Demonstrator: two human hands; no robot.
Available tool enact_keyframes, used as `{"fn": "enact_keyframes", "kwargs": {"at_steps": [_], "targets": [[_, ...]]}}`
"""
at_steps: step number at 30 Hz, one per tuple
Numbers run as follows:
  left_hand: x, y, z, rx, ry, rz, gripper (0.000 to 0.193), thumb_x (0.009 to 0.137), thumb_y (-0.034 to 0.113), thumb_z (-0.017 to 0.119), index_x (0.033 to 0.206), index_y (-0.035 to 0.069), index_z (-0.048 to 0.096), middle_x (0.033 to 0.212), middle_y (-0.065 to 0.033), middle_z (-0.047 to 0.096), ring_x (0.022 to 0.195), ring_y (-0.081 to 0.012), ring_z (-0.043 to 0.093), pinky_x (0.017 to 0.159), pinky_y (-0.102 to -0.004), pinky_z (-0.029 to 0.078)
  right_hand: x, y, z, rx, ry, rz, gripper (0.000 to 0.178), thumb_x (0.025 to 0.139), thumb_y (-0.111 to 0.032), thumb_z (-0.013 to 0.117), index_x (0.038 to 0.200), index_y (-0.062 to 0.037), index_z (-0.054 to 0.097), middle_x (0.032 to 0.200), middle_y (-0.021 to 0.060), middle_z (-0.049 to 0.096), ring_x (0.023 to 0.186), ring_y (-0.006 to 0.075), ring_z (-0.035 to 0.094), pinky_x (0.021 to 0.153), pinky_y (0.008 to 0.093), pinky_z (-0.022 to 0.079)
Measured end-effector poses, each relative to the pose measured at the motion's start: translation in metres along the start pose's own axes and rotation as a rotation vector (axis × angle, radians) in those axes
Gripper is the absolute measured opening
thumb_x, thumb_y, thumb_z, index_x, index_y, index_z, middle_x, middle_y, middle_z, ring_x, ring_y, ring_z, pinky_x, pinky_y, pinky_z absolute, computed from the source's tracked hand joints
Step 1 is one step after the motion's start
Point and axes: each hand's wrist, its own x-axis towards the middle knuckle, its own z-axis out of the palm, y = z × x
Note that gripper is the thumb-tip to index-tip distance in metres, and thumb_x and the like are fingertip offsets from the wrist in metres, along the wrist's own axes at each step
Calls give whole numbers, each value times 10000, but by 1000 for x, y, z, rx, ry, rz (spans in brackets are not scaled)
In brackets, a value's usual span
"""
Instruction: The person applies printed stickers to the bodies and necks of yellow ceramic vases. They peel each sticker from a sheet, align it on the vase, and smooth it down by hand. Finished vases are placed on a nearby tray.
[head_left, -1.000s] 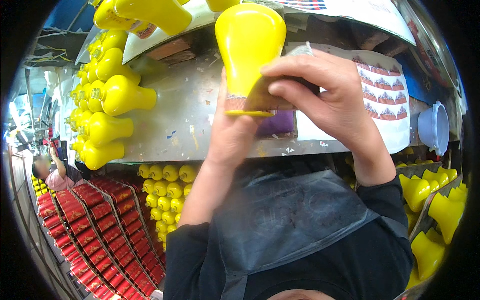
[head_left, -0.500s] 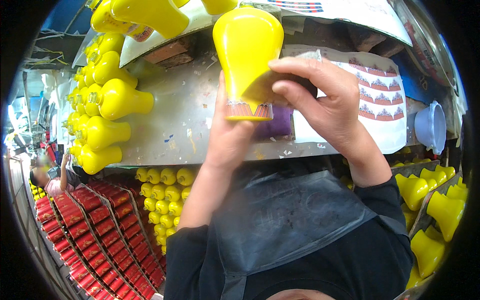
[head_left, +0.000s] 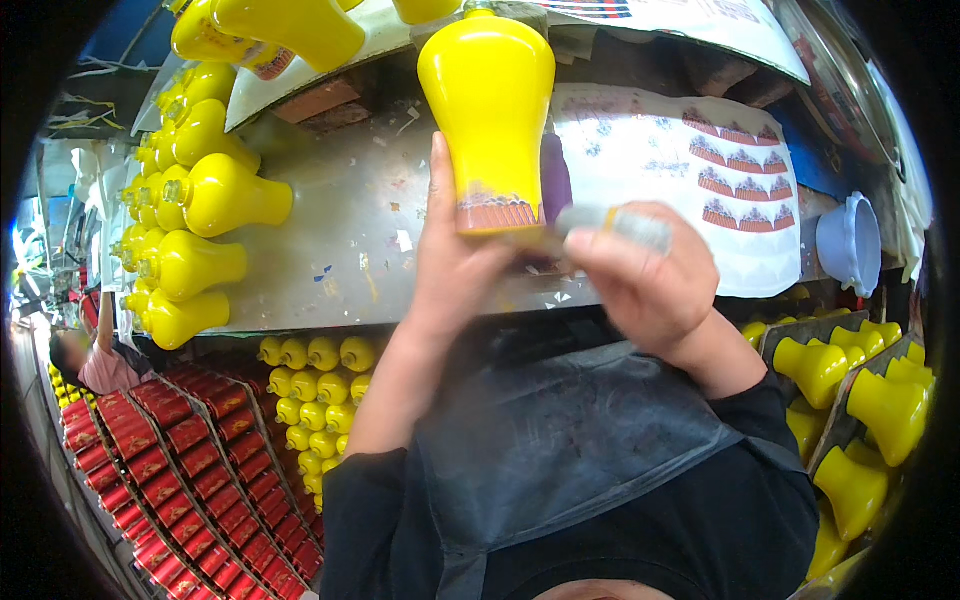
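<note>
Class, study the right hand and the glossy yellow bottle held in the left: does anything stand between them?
Yes: a blurred, greyish flat piece, gripped by the right hand itself, juts toward the base of the glossy yellow vase-shaped bottle. Nothing else visible blocks that gap. The left hand holds the bottle, with nothing visible between.

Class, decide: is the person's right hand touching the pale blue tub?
Apart: the head view shows white sheet between right hand and pale blue tub.

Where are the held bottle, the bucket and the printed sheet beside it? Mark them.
Held bottle [head_left: 488,105], head view: its yellow body.
Bucket [head_left: 842,246], head view: its outer wall.
Printed sheet [head_left: 755,262], head view: its bare lower part.
</note>
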Motion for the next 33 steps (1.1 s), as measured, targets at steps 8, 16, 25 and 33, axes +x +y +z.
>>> {"fn": "enact_keyframes", "kwargs": {"at_steps": [8, 16, 25, 33], "targets": [[1, -11, 4, 619, 185, 307, 1074, 705, 210, 927, 1577, 5, 335, 1524, -285, 440, 1409, -439, 462, 1163, -469, 403, -9, 5, 5, -190, 11, -30, 344, 769, -82, 786, 1112, -101, 764, 893, 61, 709, 807, 240, 710, 755, 373, 591], [7, -26, 5, 827, 231, 558, 923, 721, 159, 889, 1520, 37, 444, 1482, -265, 486, 1337, -442, 531, 1084, -479, 484, -2, 3, 8, -312, -8, -148, 343, 784, -113, 765, 1126, -91, 755, 829, 61, 667, 792, 236, 704, 725, 359, 579], [13, -41, -5, 744, 213, 542, 873, 783, 89, 844, 1549, 80, 426, 1510, -203, 450, 1290, -342, 546, 1053, -415, 498, 2, -16, 30, -237, -258, -204, 301, 797, -88, 717, 1094, -95, 760, 912, 67, 673, 906, 230, 690, 775, 350, 549], [12, -34, -7, 462, 101, 327, 968, 726, 179, 897, 1548, 24, 410, 1437, -245, 549, 1298, -422, 572, 1080, -456, 480, 27, 13, 16, -350, -73, 101, 298, 846, -51, 790, 1137, -76, 726, 806, 100, 699, 667, 261, 646, 616, 360, 527]]}}
